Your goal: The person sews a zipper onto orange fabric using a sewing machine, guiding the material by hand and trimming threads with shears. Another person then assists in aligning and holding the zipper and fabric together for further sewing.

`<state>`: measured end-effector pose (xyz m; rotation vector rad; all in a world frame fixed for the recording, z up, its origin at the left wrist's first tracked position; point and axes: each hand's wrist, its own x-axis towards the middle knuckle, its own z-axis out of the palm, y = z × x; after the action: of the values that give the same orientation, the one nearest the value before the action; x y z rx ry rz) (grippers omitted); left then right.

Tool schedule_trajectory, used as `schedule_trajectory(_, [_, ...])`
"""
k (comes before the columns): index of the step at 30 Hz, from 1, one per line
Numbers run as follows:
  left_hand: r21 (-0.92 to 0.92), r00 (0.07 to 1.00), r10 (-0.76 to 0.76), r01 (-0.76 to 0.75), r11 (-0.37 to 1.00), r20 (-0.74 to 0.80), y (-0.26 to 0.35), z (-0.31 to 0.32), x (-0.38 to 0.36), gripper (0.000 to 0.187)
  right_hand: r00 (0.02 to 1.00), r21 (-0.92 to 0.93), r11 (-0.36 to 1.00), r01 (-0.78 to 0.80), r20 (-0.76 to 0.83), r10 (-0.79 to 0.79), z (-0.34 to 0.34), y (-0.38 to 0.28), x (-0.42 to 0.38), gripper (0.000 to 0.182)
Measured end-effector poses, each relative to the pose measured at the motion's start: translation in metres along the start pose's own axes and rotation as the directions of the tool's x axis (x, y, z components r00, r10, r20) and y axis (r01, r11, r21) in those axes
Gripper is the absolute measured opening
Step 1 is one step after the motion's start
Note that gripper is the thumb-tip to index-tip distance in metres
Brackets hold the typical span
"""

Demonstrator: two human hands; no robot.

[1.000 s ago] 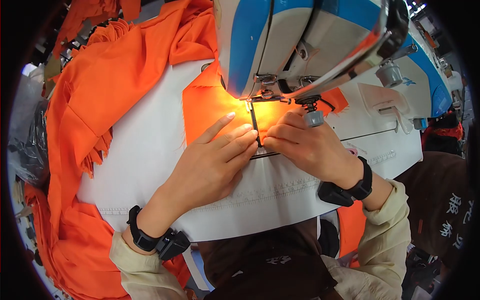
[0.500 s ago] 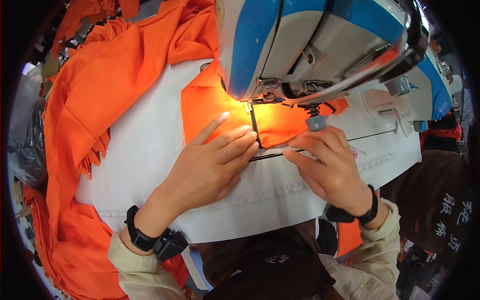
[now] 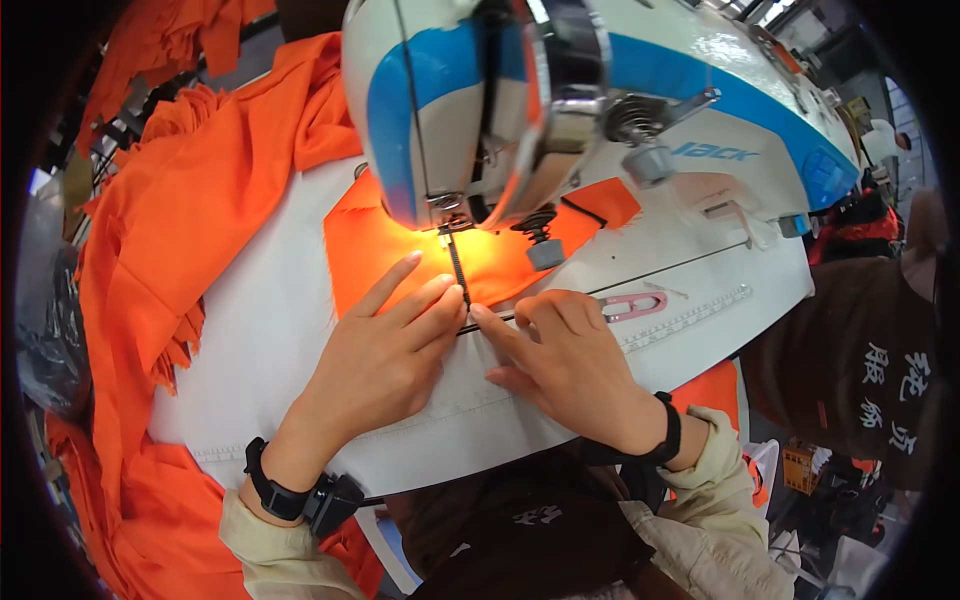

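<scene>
An orange fabric piece [image 3: 375, 265] lies under the lit needle area of a blue-and-white sewing machine [image 3: 400, 130]. A black zipper [image 3: 460, 272] runs across it from the presser foot toward me. My left hand [image 3: 385, 355] lies flat with fingers stretched, fingertips on the fabric and beside the zipper. My right hand [image 3: 575, 355] has its index finger extended to the zipper's near end; its thumb is apart and the other fingers are bent. I see nothing held in either hand.
Pink-handled thread snips [image 3: 645, 302] lie right of my right hand. A ruler strip [image 3: 690, 318] runs along the white table [image 3: 270, 340]. A large heap of orange cloth [image 3: 190, 220] covers the left side. A person in a dark apron [image 3: 830, 350] is at the right.
My right hand has moved left, from the fabric's right edge to the zipper's end, uncovering the snips. The view has shifted; my left hand keeps its place by the zipper.
</scene>
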<state>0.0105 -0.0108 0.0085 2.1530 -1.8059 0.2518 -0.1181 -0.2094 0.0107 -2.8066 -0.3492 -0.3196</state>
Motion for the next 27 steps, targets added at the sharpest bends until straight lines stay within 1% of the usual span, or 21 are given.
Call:
schedule_trajectory(2, [-0.042,0.999,-0.033,0.034,0.999,0.026,0.000,-0.003,0.001,0.033,1.000,-0.001,1.000,-0.012,-0.007,0.012,0.001,-0.001,0.000,0.058])
schedule_trajectory(8, [-0.078,0.998,-0.043,0.046,0.996,0.045,0.001,-0.004,0.008,0.031,0.999,0.045,0.998,-0.040,-0.018,0.041,0.005,-0.002,0.000,0.057])
schedule_trajectory(9, [-0.078,0.998,-0.043,0.047,0.996,0.044,0.001,-0.004,0.008,0.031,0.999,0.057,0.998,-0.041,-0.013,0.042,0.004,-0.003,0.000,0.057])
schedule_trajectory(11, [-0.121,0.994,-0.106,0.105,0.987,-0.006,0.003,-0.003,0.005,0.032,0.999,0.071,0.997,-0.042,-0.011,0.043,0.005,-0.004,0.002,0.058])
schedule_trajectory(12, [-0.122,0.994,-0.106,0.105,0.987,-0.003,0.003,-0.001,0.002,0.032,0.999,0.080,0.996,-0.041,-0.009,0.042,0.006,-0.005,0.002,0.059])
schedule_trajectory(14, [-0.184,0.989,-0.143,0.134,0.974,-0.034,0.003,0.003,-0.005,0.035,0.999,0.093,0.995,-0.041,-0.008,0.042,0.009,-0.007,0.002,0.060])
schedule_trajectory(16, [-0.201,0.989,-0.150,0.142,0.969,-0.022,0.002,0.002,-0.006,0.036,0.998,0.127,0.991,-0.047,-0.031,0.051,0.010,-0.008,0.003,0.060])
schedule_trajectory(18, [-0.212,0.986,-0.168,0.164,0.963,0.000,0.001,0.001,-0.008,0.038,0.998,0.122,0.991,-0.058,-0.007,0.059,0.005,-0.005,0.002,0.058])
schedule_trajectory(20, [-0.194,0.990,-0.141,0.139,0.971,0.006,0.001,0.000,-0.009,0.038,0.998,0.137,0.989,-0.056,0.017,0.054,0.001,-0.002,-0.001,0.056])
schedule_trajectory(22, [-0.203,0.987,-0.161,0.163,0.966,0.024,0.001,0.000,-0.009,0.039,0.997,0.062,0.996,-0.071,-0.010,0.071,-0.003,0.003,-0.007,0.055])
schedule_trajectory(26, [-0.216,0.990,-0.142,0.138,0.967,-0.003,0.001,0.000,-0.007,0.042,0.999,0.053,0.998,-0.031,-0.007,0.032,-0.004,0.001,-0.003,0.055])
schedule_trajectory(27, [-0.184,0.993,-0.117,0.116,0.976,0.003,-0.001,0.002,-0.008,0.041,0.999,0.051,0.998,-0.028,-0.014,0.029,-0.003,0.002,-0.002,0.055])
